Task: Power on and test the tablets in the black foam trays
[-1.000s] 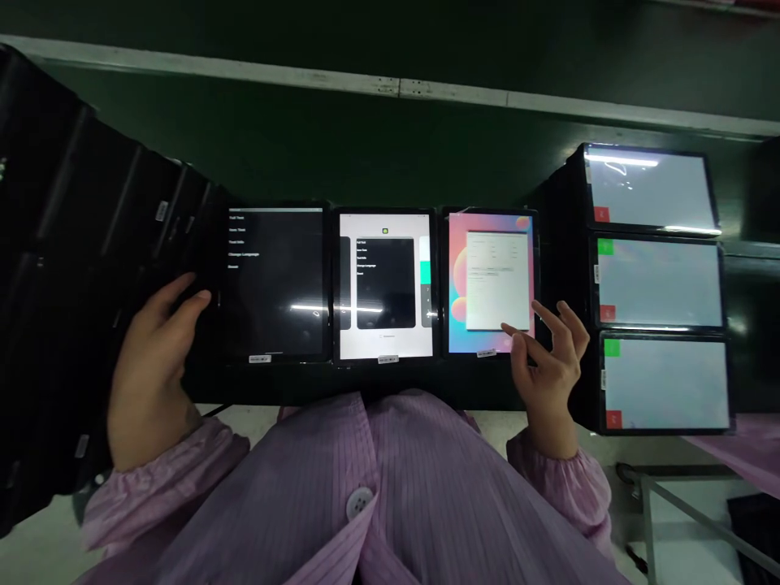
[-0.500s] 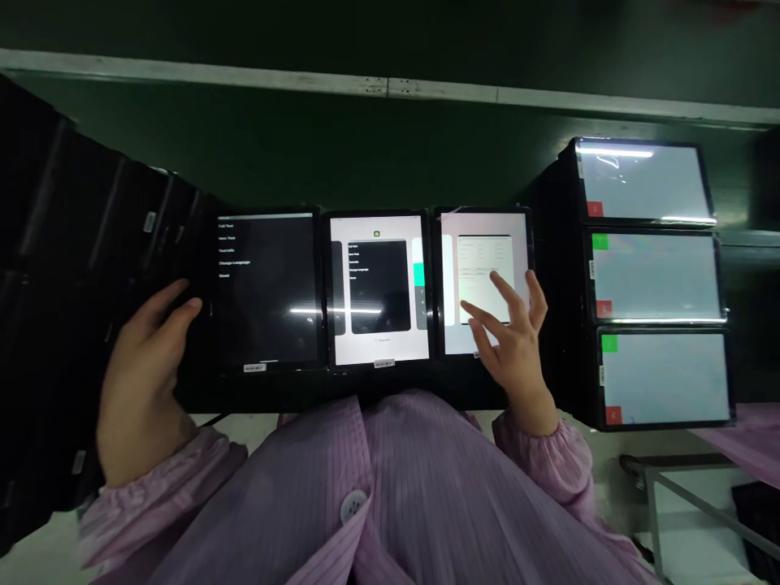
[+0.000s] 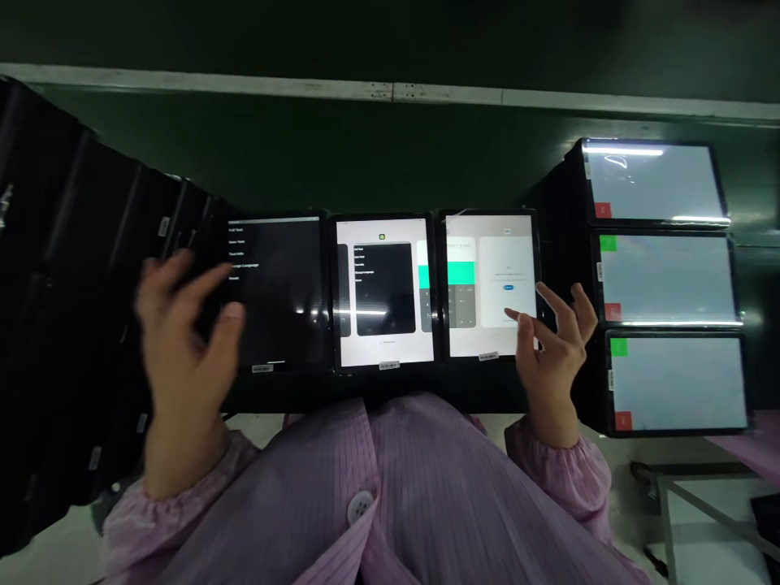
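Three tablets lie in a row before me. The left tablet shows a dark screen with a short text list. On the middle tablet there is a dark app card over a light background. The right tablet displays two app cards, one with a green band and one white. My right hand has its fingers spread at that tablet's right side, the index fingertip on or just over the white card. Over the left tablet's left edge is my left hand, slightly blurred, fingers apart and holding nothing.
Three tablets with pale screens and coloured corner squares, such as the centre one, sit stacked on the right. Dark devices are lined up at the left. A pale rail crosses the green table. A metal-framed cart stands lower right.
My left hand has moved right, onto the left tablet's edge. My right hand has shifted right, and the right tablet's app cards have slid along to show different ones.
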Demonstrator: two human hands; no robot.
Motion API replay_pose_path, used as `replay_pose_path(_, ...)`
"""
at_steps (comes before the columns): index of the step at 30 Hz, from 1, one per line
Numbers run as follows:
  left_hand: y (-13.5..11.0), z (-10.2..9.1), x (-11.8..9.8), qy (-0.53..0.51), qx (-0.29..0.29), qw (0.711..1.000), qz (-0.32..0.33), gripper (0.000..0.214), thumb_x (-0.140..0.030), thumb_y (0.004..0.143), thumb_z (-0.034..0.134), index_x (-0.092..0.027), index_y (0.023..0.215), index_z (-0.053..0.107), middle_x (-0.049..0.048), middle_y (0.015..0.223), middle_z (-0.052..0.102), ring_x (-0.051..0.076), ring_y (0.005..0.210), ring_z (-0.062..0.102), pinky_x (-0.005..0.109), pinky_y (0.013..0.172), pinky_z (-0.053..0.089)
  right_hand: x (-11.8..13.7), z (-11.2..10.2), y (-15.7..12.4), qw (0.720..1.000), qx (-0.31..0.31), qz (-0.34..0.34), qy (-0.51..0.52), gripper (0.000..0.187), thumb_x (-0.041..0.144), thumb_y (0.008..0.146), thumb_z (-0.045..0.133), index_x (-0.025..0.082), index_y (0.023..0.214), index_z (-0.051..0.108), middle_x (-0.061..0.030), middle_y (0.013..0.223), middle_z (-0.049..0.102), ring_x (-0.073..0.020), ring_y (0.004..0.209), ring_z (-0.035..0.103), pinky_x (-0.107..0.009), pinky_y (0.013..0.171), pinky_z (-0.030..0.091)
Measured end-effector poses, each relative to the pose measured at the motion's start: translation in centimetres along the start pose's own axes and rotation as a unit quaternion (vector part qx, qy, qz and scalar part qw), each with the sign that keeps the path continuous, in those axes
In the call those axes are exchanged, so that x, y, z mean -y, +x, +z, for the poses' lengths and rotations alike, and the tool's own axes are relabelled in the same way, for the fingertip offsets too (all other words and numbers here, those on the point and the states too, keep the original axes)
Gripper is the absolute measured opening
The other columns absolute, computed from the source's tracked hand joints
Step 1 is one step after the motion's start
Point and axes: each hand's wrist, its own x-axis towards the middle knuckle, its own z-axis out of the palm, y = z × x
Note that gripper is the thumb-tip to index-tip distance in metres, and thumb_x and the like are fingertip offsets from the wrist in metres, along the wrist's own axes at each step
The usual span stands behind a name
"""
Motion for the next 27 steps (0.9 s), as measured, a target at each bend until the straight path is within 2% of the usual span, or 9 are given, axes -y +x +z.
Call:
replay_pose_path(2,-0.5,1.5,-2.6,-0.003,0.054,0.996,0.065,0.035,-0.038,0.103,0.062,-0.027,0.132,0.076,0.0093,0.167,0.052,0.042,0.166,0.029,0.069,0.135,0.023,-0.3,0.0,0.0,1.0,-0.014,0.013,-0.005,0.027,0.027,0.105,0.063,0.029,0.093,0.086,-0.005,0.127,0.078,-0.0391,0.141,0.059,-0.067,0.11,0.055)
replay_pose_path(5,-1.2,4.3,-5.4,0.017,0.144,0.982,0.122,0.032,-0.037,0.108,0.054,-0.03,0.13,0.077,0.0095,0.169,0.047,0.043,0.169,0.021,0.076,0.133,0.017,-0.1,-0.1,0.2,1.0,-0.017,0.015,-0.001,0.027,0.028,0.105,0.061,0.028,0.094,0.086,-0.0049,0.126,0.079,-0.0384,0.139,0.062,-0.068,0.109,0.055)
replay_pose_path(8,-1.4,6.2,-6.6,0.041,0.186,0.97,0.15,0.038,-0.037,0.11,0.05,-0.033,0.138,0.074,0.0108,0.175,0.037,0.046,0.17,0.013,0.082,0.13,0.009,0.5,-0.1,0.3,1.0,-0.02,0.003,0.011,0.025,0.025,0.105,0.06,0.029,0.104,0.084,-0.0058,0.131,0.077,-0.0376,0.141,0.061,-0.068,0.112,0.054)
replay_pose_path(10,-1.3,6.8,-7.0,0.053,0.197,0.967,0.155,0.039,-0.037,0.109,0.051,-0.033,0.141,0.074,0.0116,0.179,0.03,0.048,0.17,0.011,0.084,0.129,0.009,0.8,-0.2,0.4,1.0,-0.013,-0.006,0.02,0.025,0.023,0.104,0.06,0.03,0.11,0.083,-0.0062,0.135,0.075,-0.0372,0.143,0.06,-0.067,0.114,0.054)
replay_pose_path(14,-0.8,7.0,-7.4,0.07,0.216,0.963,0.145,0.037,-0.035,0.108,0.054,-0.033,0.137,0.077,0.0091,0.183,0.025,0.051,0.169,0.01,0.085,0.128,0.008,1.4,0.0,0.4,0.999,0.016,-0.018,0.033,0.027,0.02,0.104,0.059,0.03,0.118,0.08,-0.0067,0.14,0.071,-0.0366,0.148,0.055,-0.063,0.117,0.052)
replay_pose_path(19,-0.7,6.7,-7.2,0.046,0.198,0.97,0.134,0.04,-0.038,0.107,0.054,-0.038,0.142,0.074,0.0064,0.183,0.026,0.048,0.17,0.01,0.083,0.129,0.009,2.5,0.9,0.5,0.997,0.06,-0.035,0.024,0.028,0.03,0.107,0.057,0.03,0.127,0.077,-0.0095,0.155,0.061,-0.0402,0.159,0.04,-0.069,0.123,0.044)
replay_pose_path(22,-0.7,6.4,-6.9,0.032,0.189,0.974,0.121,0.04,-0.04,0.105,0.055,-0.04,0.141,0.074,0.004,0.182,0.029,0.046,0.171,0.011,0.08,0.131,0.01,2.2,1.1,0.4,0.995,0.091,-0.022,0.025,0.029,0.031,0.108,0.056,0.031,0.125,0.08,-0.0083,0.159,0.059,-0.0415,0.164,0.033,-0.072,0.126,0.041)
replay_pose_path(27,-0.8,5.7,-6.5,0.028,0.179,0.98,0.087,0.039,-0.043,0.106,0.053,-0.038,0.138,0.074,0.006,0.18,0.032,0.046,0.171,0.01,0.082,0.131,0.009,0.2,0.0,0.1,0.998,0.04,0.048,0.006,0.027,0.03,0.107,0.059,0.03,0.11,0.085,-0.0072,0.148,0.069,-0.0442,0.163,0.034,-0.079,0.125,0.036)
